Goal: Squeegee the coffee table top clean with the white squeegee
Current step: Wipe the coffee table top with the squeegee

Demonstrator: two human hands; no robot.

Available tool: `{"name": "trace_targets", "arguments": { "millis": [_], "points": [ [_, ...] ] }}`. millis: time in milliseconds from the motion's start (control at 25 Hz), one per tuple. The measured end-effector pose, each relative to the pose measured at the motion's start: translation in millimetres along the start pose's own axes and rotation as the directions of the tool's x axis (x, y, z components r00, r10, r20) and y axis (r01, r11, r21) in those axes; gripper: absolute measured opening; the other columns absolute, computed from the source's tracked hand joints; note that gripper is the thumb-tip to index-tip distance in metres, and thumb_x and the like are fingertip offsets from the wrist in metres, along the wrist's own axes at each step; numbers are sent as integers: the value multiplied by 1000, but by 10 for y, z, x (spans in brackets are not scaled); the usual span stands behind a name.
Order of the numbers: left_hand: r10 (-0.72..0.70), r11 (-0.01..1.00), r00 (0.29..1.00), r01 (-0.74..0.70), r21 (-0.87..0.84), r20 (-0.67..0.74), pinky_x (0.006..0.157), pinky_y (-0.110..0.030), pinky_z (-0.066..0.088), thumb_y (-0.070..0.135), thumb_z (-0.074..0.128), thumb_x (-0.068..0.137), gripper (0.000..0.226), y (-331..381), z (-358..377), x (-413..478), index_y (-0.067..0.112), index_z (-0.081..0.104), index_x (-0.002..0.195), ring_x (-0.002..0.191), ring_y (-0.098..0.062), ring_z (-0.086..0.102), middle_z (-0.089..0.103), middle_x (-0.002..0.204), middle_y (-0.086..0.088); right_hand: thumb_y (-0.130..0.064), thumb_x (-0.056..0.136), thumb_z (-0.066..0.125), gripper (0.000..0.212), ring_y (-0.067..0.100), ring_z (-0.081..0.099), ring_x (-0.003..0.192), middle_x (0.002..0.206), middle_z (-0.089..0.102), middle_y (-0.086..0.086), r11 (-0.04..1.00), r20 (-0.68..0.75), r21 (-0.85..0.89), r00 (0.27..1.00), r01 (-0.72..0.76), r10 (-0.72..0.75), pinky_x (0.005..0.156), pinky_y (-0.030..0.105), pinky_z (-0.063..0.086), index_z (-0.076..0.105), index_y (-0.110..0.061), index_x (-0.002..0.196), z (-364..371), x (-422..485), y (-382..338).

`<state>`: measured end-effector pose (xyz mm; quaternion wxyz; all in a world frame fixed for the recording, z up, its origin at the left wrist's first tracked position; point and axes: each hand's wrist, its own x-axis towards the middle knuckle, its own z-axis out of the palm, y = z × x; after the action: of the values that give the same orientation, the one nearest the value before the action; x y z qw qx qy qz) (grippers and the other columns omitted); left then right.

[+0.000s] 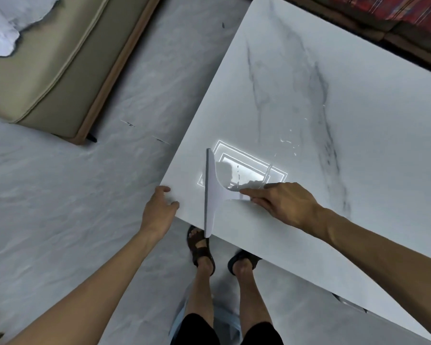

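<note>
The white squeegee point(212, 192) lies blade-down on the white marble coffee table point(334, 100), close to the table's near left corner, its grey blade edge running front to back. My right hand point(281, 202) grips its handle, index finger stretched along it. My left hand point(161, 207) rests on the table's corner edge, thumb on top and fingers curled under the rim. A few water drops point(289, 143) glisten on the top beyond the squeegee, beside a bright reflection of a ceiling light.
A beige sofa point(50, 70) with a wooden base stands at the upper left on the grey marble floor point(60, 195). A dark couch with a red patterned cover point(393, 8) runs along the table's far side. My sandalled feet point(202, 247) stand by the table's near edge.
</note>
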<state>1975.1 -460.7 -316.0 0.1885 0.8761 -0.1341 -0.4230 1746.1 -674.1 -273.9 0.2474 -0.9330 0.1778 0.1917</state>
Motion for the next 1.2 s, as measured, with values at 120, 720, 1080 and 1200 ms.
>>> {"name": "trace_targets", "arguments": {
  "millis": [120,720,1080,1200],
  "points": [
    [130,979,983,-148,144,128,84,-29,41,14,56,88,39,235,230,-47,17,45,125,107,-16,49,49,132,-4,-50,99,23,39,18,63,86,92,60,-13,994,7,-8,994,-112,112,62,29,43,29,-63,135,-17,-390,324],
    [-15,978,937,-59,201,349,58,-22,36,9,57,81,37,820,666,-9,18,51,116,77,-6,48,50,115,-7,-57,96,22,40,14,63,76,72,47,-19,950,-13,1,950,-312,312,58,27,43,32,-64,133,-256,-1488,690],
    [-20,992,999,25,121,-41,55,-19,33,14,49,89,28,546,474,-194,14,53,116,80,-16,50,56,102,-2,-38,103,34,39,25,58,83,91,60,-2,997,106,-16,991,80,-78,60,30,34,36,-51,139,376,-456,-124],
    [-42,984,994,24,178,98,57,-24,35,15,53,87,30,555,654,-247,15,50,116,78,-13,51,57,108,-6,-38,102,33,39,22,61,83,91,62,-4,995,85,-51,993,90,-86,61,28,36,36,-53,138,298,-786,325]
  ]
}}
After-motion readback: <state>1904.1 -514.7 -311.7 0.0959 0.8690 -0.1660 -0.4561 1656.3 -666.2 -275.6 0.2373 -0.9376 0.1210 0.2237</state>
